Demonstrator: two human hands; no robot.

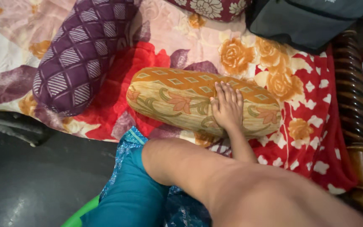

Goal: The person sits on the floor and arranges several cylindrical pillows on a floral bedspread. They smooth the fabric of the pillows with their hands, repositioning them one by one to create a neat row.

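Note:
My right hand [227, 108] lies palm down on a cylindrical bolster pillow [177, 101] with an orange and beige leaf pattern. The fingers are stretched out flat and point away from me, not curled around anything. The bolster lies crosswise near the front edge of the bed. My bent right arm [215, 176] fills the lower middle of the view and hides part of the bed edge. My left hand is out of view.
A purple diamond-patterned bolster [78, 50] lies to the left on the floral bedsheet [148, 38]. A dark grey bag [307, 21] sits at the back right. A turned wooden bedpost [358, 126] stands at the right. Dark floor [30, 180] lies lower left.

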